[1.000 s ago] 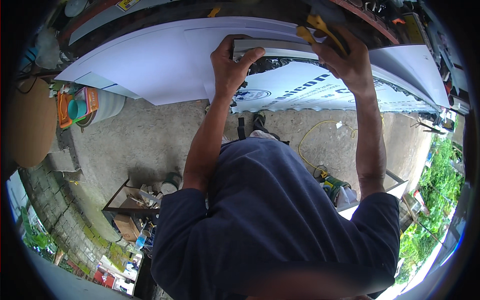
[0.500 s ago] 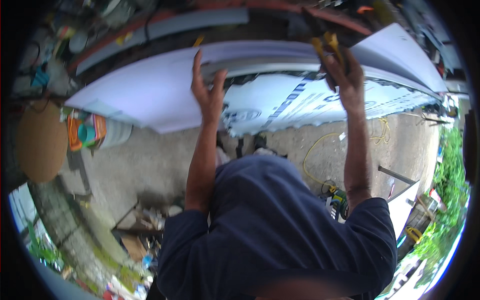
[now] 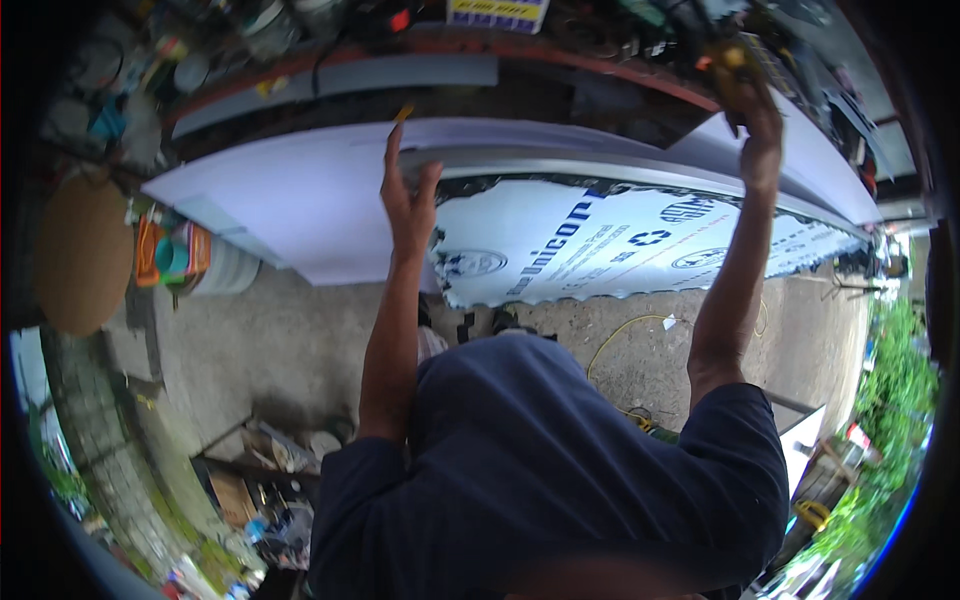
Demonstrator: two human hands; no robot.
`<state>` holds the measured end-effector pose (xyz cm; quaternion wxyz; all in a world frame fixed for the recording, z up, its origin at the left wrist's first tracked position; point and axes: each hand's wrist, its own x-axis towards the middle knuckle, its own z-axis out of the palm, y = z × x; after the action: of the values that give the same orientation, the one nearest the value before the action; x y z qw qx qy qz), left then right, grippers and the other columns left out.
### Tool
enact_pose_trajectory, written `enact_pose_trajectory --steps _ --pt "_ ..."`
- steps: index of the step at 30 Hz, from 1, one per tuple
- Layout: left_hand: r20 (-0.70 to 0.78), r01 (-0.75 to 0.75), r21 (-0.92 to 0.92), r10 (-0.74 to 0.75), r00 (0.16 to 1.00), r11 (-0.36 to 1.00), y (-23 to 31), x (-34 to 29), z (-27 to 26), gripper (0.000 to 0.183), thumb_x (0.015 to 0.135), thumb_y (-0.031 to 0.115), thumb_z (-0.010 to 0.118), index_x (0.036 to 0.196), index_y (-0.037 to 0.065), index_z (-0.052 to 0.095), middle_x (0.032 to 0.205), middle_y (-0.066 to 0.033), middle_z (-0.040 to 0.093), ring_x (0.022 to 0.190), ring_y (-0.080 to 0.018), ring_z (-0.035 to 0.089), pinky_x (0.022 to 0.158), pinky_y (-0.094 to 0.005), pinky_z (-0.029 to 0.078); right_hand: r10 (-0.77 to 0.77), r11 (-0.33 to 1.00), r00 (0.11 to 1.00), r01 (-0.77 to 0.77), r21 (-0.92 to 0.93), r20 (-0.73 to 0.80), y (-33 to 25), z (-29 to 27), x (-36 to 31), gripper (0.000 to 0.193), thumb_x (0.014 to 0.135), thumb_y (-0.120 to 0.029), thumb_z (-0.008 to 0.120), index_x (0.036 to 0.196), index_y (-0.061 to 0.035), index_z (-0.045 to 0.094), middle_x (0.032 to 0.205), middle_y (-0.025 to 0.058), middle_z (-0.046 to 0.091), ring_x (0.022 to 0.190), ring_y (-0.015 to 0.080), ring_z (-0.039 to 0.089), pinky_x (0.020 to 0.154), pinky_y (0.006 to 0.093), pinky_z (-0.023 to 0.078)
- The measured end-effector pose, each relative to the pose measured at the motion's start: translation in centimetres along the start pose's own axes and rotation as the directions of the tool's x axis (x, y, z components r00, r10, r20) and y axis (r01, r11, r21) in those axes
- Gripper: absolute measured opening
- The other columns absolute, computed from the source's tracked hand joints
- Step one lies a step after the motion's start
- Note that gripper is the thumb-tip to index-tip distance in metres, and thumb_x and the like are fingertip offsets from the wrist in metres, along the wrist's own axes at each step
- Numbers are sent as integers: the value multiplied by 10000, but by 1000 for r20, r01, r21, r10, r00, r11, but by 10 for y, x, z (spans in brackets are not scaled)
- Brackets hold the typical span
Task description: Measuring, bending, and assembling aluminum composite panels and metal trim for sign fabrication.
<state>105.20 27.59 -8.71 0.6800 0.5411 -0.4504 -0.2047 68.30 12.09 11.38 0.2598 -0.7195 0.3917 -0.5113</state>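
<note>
A long sheet panel with a pale lavender face (image 3: 290, 200) stands across in front of me. A grey metal strip (image 3: 560, 165) runs along it, above a white printed film face (image 3: 600, 240) with a ragged dark edge. My left hand (image 3: 408, 205) is by the strip's left end, thumb and index finger spread apart; the thumb appears to touch the strip. Raised at the far right, my right hand (image 3: 762, 135) is closed round a yellow-and-black hand tool (image 3: 738, 68), too blurred to tell its kind.
Behind the panel is a cluttered bench with a red edge (image 3: 590, 62) and a yellow-and-purple box (image 3: 497, 14). An orange box (image 3: 150, 250) and a pale bucket (image 3: 228, 265) stand at the left. A yellow cord (image 3: 610, 350) lies on the concrete floor (image 3: 270, 340).
My right hand has moved right and farther away with the tool, off the strip. My left hand keeps its place by the strip's end. The view has shifted, showing more of the bench.
</note>
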Motion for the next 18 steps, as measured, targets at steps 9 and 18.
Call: enact_pose_trajectory --steps 9,18 --pt "18 55 14 -55 998 998 12 -4 2 752 949 363 658 1546 92 288 1209 -187 610 1021 -221 628 904 -340 506 -126 975 960 73 -211 -252 36 -7 65 412 1000 -133 523 1390 -3 538 1321 156 585 1214 255 565 896 343 516" --pt "-80 -68 184 84 993 981 -7 -1 3 899 893 334 733 1561 28 213 1532 -277 345 1394 -414 383 1137 -464 338 -412 582 896 400 -708 167 93 23 138 267 927 -264 592 1084 -87 714 1112 169 682 1065 383 580 908 457 459"
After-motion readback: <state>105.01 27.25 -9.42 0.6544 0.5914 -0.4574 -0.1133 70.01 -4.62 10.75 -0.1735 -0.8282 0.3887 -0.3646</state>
